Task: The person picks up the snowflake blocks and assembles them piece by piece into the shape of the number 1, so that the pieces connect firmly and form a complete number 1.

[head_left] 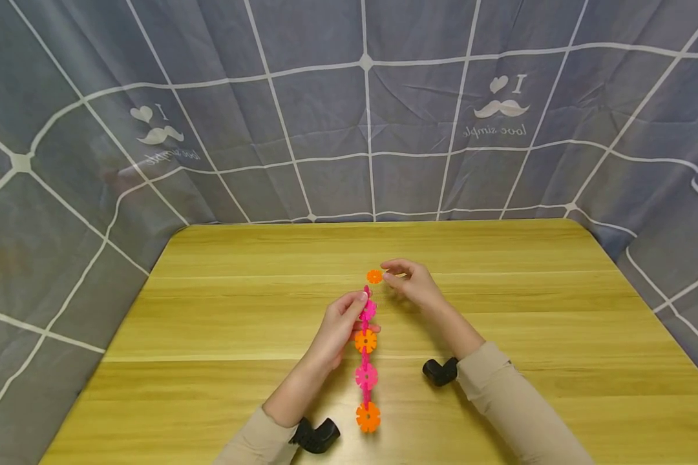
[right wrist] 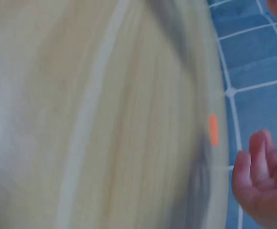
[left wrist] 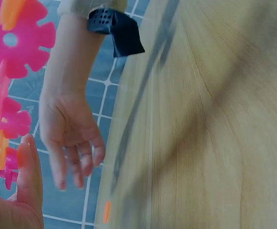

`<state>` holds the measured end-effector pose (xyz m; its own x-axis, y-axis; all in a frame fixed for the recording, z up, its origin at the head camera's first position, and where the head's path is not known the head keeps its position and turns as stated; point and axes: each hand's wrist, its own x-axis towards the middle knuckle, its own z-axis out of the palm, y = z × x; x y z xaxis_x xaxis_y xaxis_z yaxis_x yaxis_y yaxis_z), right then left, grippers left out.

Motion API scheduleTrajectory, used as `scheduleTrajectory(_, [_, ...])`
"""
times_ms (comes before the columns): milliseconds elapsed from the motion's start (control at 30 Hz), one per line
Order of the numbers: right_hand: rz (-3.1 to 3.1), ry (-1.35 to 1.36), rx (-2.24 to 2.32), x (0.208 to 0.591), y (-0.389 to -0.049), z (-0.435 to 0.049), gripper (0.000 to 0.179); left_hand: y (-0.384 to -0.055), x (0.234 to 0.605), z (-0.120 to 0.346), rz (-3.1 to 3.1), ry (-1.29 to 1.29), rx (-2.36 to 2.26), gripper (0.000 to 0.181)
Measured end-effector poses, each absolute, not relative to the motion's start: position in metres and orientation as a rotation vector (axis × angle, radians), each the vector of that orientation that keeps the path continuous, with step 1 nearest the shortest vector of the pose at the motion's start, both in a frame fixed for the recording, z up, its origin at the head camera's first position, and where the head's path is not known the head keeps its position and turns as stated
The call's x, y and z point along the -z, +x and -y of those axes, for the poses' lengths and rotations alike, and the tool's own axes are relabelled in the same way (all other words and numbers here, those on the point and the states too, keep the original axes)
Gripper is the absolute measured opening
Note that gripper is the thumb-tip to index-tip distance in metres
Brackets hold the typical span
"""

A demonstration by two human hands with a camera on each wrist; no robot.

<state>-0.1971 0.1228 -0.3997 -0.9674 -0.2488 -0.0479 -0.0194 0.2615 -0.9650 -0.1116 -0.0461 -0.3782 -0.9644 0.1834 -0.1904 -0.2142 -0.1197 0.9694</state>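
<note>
My left hand (head_left: 344, 318) pinches a chain of pink and orange snowflake discs (head_left: 366, 376) near its far end. The slotted plastic discs are joined edge to edge at right angles, and the chain runs back toward me, ending in an orange disc. In the left wrist view, large pink discs (left wrist: 31, 40) hang beside the left fingers. My right hand (head_left: 413, 282) hovers with relaxed fingers and holds nothing. Close to its fingertips in the head view, a loose orange snowflake disc (head_left: 375, 276) lies on the table; the right wrist view shows this orange disc (right wrist: 213, 130) apart from the hand.
The wood-patterned table (head_left: 209, 310) reaches back to a grey-blue curtain (head_left: 326, 116) with white lines, which also hangs along both sides. A black wrist mount (head_left: 317, 435) sits at the left sleeve and another black mount (head_left: 440, 371) at the right sleeve.
</note>
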Motion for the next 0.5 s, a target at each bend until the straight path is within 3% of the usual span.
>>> scheduleTrajectory(200, [-2.462, -0.139, 1.593, 0.407, -0.218, -0.114, 0.03, -0.113, 0.381, 0.05, -1.862, -0.05, -2.184, 0.044])
scheduleTrajectory(500, [-2.776, -0.308, 0.977, 0.417, -0.24, -0.099, 0.033, -0.114, 0.385, 0.055, -1.857, -0.031, -2.174, 0.042])
